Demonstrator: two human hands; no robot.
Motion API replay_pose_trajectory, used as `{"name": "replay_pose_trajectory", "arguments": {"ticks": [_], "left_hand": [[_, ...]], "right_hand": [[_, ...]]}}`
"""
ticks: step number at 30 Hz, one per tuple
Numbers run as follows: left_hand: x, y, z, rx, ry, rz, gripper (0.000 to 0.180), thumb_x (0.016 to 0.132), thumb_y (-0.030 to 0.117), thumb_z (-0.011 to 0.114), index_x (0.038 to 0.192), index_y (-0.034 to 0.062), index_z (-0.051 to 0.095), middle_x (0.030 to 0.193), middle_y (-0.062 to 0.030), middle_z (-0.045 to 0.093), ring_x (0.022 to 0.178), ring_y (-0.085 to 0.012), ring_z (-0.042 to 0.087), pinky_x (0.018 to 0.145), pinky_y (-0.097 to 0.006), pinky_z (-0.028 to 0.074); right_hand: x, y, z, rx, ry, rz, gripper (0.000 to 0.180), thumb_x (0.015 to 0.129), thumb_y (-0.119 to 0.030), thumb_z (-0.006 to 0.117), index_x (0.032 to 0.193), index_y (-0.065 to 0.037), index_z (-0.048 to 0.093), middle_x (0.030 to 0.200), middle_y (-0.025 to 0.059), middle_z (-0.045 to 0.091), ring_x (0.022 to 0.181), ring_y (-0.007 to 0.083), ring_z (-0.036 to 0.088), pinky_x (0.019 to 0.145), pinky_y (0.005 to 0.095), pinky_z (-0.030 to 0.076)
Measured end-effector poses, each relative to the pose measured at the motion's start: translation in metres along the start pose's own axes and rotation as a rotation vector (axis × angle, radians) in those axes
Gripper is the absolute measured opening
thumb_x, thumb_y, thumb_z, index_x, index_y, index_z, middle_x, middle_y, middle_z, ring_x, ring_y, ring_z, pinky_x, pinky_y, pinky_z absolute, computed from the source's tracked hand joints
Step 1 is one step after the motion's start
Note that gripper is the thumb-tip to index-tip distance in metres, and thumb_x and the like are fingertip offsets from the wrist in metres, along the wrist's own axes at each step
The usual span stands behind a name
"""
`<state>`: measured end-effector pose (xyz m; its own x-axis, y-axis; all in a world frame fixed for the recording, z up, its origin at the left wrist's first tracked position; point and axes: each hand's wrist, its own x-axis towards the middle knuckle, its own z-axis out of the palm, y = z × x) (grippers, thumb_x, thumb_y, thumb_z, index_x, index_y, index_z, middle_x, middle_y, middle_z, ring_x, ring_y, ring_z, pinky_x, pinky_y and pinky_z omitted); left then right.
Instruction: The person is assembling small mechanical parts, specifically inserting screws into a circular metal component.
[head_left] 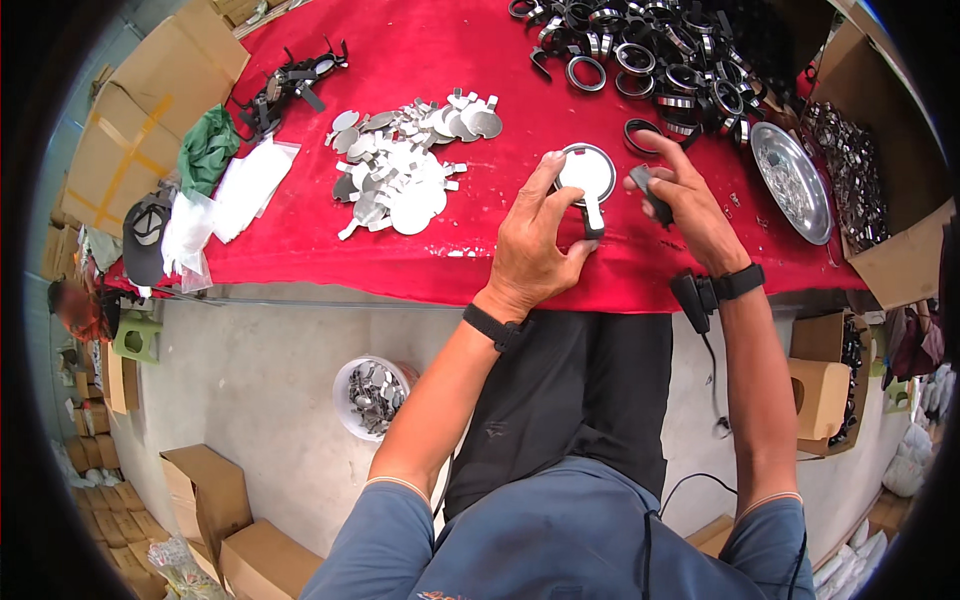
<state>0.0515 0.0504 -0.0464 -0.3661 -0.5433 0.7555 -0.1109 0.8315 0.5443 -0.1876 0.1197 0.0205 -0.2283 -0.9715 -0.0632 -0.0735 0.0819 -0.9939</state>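
Note:
My left hand (533, 238) grips a round watch-like case (571, 160) with a dark rim and a black lug at its near side. A white disc (590, 172) with a narrow tab lies in the case, the tab running down over the lug. Just to the right, raised over the red cloth, my right hand (693, 205) pinches a small dark grey block (654, 197). Beyond the hands is a heap of black and silver ring-shaped cases (635, 58). To the left, pale tabbed discs (410, 205) lie in a loose pile.
An oval metal tray (815, 225) with small clear pieces sits at the right, beside a cardboard box (915, 255) of shiny parts. At the left are a green cloth (208, 150), white sheets (255, 185) and a dark cap (145, 240). A white bucket (347, 415) stands on the floor.

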Motion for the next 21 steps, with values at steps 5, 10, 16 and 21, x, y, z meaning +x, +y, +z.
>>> {"name": "replay_pose_trajectory", "arguments": {"ticks": [5,10,16,21], "left_hand": [[-0.002,-0.002,0.003,0.030,0.007,0.071,0.076,0.066,0.002,0.094,0.134,0.0047,0.061,0.162,-0.0281,0.053,0.150,-0.0452,0.056,0.119,-0.048,0.056],[-0.005,0.000,0.003,0.030,0.047,0.032,0.089,0.065,0.003,0.096,0.145,0.0048,0.055,0.162,-0.0300,0.053,0.149,-0.0451,0.057,0.117,-0.047,0.058],[-0.007,-0.003,0.006,0.029,0.064,0.031,0.100,0.063,0.005,0.099,0.152,0.0031,0.052,0.161,-0.0296,0.055,0.149,-0.0446,0.058,0.118,-0.046,0.057],[-0.006,-0.007,0.009,0.112,0.031,0.086,0.115,0.063,0.006,0.099,0.164,-0.0002,0.045,0.161,-0.0291,0.056,0.149,-0.0449,0.057,0.122,-0.047,0.053]], "right_hand": [[0.001,-0.004,0.026,0.064,-0.190,0.043,0.053,0.104,-0.030,0.079,0.146,-0.002,0.063,0.119,0.0053,0.073,0.095,0.0085,0.064,0.076,0.0258,0.050],[0.007,0.000,0.034,0.120,-0.149,0.066,0.050,0.098,-0.027,0.083,0.139,-0.003,0.066,0.116,0.0046,0.075,0.096,0.0089,0.066,0.074,0.0267,0.050],[0.011,-0.002,0.043,0.038,-0.094,0.057,0.047,0.095,-0.024,0.083,0.134,-0.003,0.068,0.109,0.0050,0.077,0.089,0.0096,0.067,0.070,0.0265,0.049],[0.017,-0.004,0.036,0.040,-0.106,0.104,0.048,0.093,-0.025,0.084,0.133,-0.003,0.068,0.107,0.0052,0.076,0.087,0.0102,0.068,0.067,0.0268,0.048]]}}
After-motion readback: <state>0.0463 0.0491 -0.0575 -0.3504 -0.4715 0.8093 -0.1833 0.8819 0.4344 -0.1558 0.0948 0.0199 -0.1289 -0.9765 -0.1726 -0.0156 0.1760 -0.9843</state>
